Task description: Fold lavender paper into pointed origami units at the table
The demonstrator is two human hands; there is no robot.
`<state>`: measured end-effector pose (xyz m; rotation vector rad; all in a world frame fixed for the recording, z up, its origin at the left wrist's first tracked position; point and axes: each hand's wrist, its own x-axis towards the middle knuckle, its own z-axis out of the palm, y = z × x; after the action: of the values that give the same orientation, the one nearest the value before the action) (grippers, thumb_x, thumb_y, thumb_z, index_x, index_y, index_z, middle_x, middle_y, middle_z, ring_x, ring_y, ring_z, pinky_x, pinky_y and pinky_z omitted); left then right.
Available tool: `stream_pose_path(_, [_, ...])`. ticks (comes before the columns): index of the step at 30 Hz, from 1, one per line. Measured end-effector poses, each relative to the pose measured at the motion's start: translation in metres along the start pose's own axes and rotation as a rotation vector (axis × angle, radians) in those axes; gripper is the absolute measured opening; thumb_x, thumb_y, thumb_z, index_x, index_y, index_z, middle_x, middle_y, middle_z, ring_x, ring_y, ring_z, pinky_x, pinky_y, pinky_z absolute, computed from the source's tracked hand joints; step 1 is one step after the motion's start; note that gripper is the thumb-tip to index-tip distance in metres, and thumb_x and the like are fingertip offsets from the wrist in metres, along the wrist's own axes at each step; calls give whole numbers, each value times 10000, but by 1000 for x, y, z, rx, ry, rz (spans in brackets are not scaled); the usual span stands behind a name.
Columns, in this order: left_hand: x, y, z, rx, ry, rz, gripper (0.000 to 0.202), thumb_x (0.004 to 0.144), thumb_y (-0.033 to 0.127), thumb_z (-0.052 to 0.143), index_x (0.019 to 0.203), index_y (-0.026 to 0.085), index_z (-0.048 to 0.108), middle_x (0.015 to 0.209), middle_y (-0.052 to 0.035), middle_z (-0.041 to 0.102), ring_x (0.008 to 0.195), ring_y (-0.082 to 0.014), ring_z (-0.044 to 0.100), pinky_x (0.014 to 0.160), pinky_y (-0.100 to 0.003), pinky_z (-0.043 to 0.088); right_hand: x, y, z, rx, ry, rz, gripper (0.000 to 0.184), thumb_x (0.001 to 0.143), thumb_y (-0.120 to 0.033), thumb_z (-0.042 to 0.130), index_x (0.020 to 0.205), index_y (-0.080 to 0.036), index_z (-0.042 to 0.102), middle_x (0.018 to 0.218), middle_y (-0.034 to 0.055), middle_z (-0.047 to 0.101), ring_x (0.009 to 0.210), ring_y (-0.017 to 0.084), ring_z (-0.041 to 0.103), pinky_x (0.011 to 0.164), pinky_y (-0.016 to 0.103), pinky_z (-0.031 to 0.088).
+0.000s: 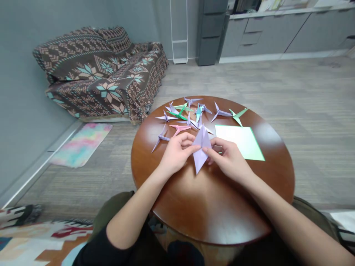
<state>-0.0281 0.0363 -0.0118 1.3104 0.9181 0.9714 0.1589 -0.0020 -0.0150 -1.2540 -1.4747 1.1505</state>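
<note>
A lilac folded paper piece [201, 151], kite-shaped with points at top and bottom, is held just above the round wooden table [210, 207]. My left hand [177, 152] pinches its left edge with fingers closed. My right hand [227, 157] pinches its right edge, fingers closed too. Both hands meet at the paper's middle.
Several finished origami cranes [191, 114] in lilac, green, pink and blue lie at the table's far side. A flat green paper sheet [240, 142] lies right of my hands. A patterned sofa [105, 70] stands at the back left, a pastel mat [81, 144] on the floor.
</note>
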Motion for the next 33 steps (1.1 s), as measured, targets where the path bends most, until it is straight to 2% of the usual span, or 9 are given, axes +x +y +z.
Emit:
stream_pose_path(3, [0, 0, 1, 26, 23, -11, 328, 703, 296, 904, 881, 143, 675, 869, -56, 771, 773, -190, 741, 757, -291, 565, 0, 3, 0, -43, 32, -38, 423, 893, -599, 716, 828, -185, 663, 690, 32, 708, 572, 168, 648, 546, 295, 515])
stream_pose_path(8, [-1, 2, -2, 87, -61, -22, 255, 753, 312, 866, 872, 130, 733, 852, -60, 786, 756, -187, 730, 748, -286, 544, -1, 1, 0, -23, -9, -30, 440, 901, -613, 700, 819, -183, 654, 663, 23, 688, 543, 153, 609, 523, 278, 473])
stream_pose_path(13, [-1, 2, -1, 57, -84, 5, 289, 734, 339, 891, 850, 130, 728, 834, -55, 771, 750, -176, 715, 755, -277, 543, -4, -3, 0, -69, 29, -54, 403, 913, -547, 714, 738, -201, 607, 500, -29, 573, 428, 131, 514, 444, 264, 369])
stream_pose_path(16, [-1, 2, 0, 16, -23, 40, 374, 781, 444, 863, 959, 146, 723, 996, -88, 773, 901, -195, 738, 859, -287, 563, -3, 0, -3, -229, 200, -251, 299, 959, -408, 684, 744, -210, 620, 571, -11, 605, 478, 138, 525, 466, 280, 369])
stream_pose_path(18, [-2, 4, 0, -55, -5, -61, 479, 847, 574, 771, 1112, 181, 701, 1083, -106, 758, 935, -210, 752, 874, -317, 579, -3, 2, -7, -411, 331, -468, 193, 976, -299, 659, 802, -218, 679, 707, 29, 675, 601, 166, 592, 542, 303, 422])
stream_pose_path(21, [-4, 7, -2, -303, -172, -285, 569, 918, 639, 650, 1358, 283, 604, 1111, -104, 762, 928, -240, 777, 884, -399, 603, -3, 4, -13, -665, 402, -675, 177, 992, -181, 593, 951, -249, 751, 902, 73, 720, 744, 192, 637, 608, 318, 453])
stream_pose_path(23, [-5, 9, -3, -437, -258, -291, 513, 918, 497, 717, 1380, 303, 611, 1159, -93, 763, 972, -234, 768, 904, -385, 599, -4, 4, -14, -769, 350, -743, 208, 992, -164, 585, 1001, -269, 764, 967, 80, 722, 770, 193, 633, 625, 318, 466])
stream_pose_path(26, [-4, 8, -6, -454, -224, -212, 368, 857, 304, 800, 1207, 204, 748, 1160, -95, 769, 928, -183, 734, 833, -272, 572, -3, 4, -14, -819, 194, -816, 155, 993, -211, 628, 1024, -268, 769, 967, 86, 732, 814, 210, 642, 670, 329, 495])
stream_pose_path(33, [-1, 5, -10, -418, -212, -256, 308, 813, 297, 850, 1087, 164, 807, 926, -51, 772, 733, -119, 663, 690, -212, 498, -1, 5, -17, -800, 89, -858, 145, 989, -339, 680, 1028, -223, 758, 979, 112, 744, 859, 235, 673, 709, 351, 523])
